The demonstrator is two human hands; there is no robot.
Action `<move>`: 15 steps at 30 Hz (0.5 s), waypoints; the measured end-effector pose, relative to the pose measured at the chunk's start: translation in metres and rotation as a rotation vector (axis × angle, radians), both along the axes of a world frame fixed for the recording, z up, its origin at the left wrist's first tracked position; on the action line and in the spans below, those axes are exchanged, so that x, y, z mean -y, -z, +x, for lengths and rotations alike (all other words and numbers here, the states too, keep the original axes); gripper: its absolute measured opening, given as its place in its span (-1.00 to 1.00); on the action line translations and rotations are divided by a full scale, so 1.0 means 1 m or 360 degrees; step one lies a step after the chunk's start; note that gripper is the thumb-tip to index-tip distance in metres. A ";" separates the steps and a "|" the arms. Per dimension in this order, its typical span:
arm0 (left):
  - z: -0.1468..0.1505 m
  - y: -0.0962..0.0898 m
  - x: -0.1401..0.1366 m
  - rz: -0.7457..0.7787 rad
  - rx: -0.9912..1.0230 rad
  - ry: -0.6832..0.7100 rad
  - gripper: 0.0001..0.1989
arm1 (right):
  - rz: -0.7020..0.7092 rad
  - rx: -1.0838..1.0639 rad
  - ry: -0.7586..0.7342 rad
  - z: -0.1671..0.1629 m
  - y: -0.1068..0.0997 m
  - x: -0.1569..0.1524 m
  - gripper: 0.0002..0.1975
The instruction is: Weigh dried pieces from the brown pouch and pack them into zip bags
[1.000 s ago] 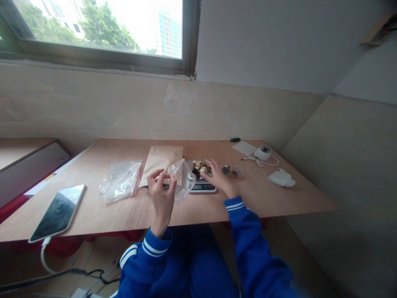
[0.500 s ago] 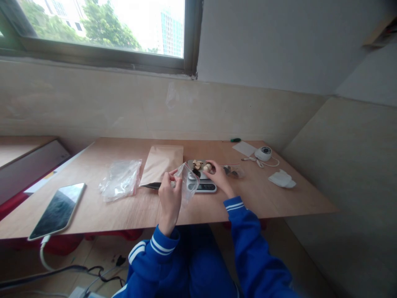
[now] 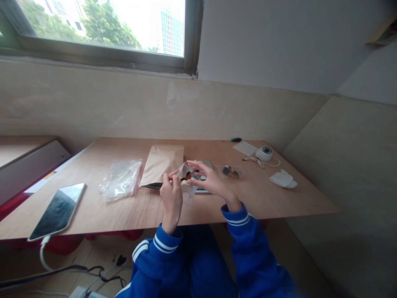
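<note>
My left hand [image 3: 171,198] pinches the edge of a clear zip bag [image 3: 190,193], holding it up over the table. Curled at the bag's mouth, my right hand [image 3: 212,182] has pale and dark brown pieces that look like dried mushroom [image 3: 185,181] between its thumb and fingers. Whether they are inside the bag or just at its opening is hard to tell. Behind the hands lies a kitchen scale [image 3: 207,163], its display largely covered by the bag and my right hand. Another clear bag with dark pieces [image 3: 231,171] lies right of the scale.
A brown paper pouch [image 3: 164,159] and a pile of clear bags [image 3: 120,180] lie to the left. Beyond them is a charging phone [image 3: 58,211]. At right are a white dome camera [image 3: 263,153] with its cable, a crumpled tissue [image 3: 283,179] and a green-handled tool [image 3: 236,140].
My right hand has moved left from the scale pan to the bag's mouth, bringing the pieces along. The visible part of the pan now looks bare. My left hand stays nearly in place.
</note>
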State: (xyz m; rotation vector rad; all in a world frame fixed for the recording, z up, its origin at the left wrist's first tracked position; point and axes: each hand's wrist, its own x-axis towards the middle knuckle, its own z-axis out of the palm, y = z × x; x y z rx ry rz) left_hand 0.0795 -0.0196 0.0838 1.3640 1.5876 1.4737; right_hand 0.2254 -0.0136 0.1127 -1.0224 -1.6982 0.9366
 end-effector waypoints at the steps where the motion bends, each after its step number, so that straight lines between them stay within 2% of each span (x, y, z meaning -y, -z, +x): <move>1: -0.001 0.000 0.000 -0.0005 0.0040 -0.0009 -0.80 | 0.0015 -0.0031 0.0011 0.001 0.003 -0.003 -0.48; 4: -0.004 -0.001 0.001 -0.0004 0.0131 -0.0069 -0.82 | 0.0148 -0.0107 0.0276 0.009 0.016 -0.017 -0.67; 7: -0.007 0.000 0.002 0.0040 0.0187 -0.0117 -0.83 | 0.0297 0.0146 0.0567 0.020 0.035 -0.035 -0.66; 11: -0.010 0.001 0.004 0.0068 0.0208 -0.0108 -0.83 | 0.0223 0.0730 0.0398 0.032 0.060 -0.059 -0.39; 13: -0.011 0.001 0.005 0.0082 0.0197 -0.0112 -0.83 | 0.0097 0.0862 0.0302 0.036 0.069 -0.070 -0.32; 15: -0.012 0.002 0.006 0.0089 0.0183 -0.0122 -0.83 | 0.0021 0.0902 0.0241 0.038 0.075 -0.078 -0.34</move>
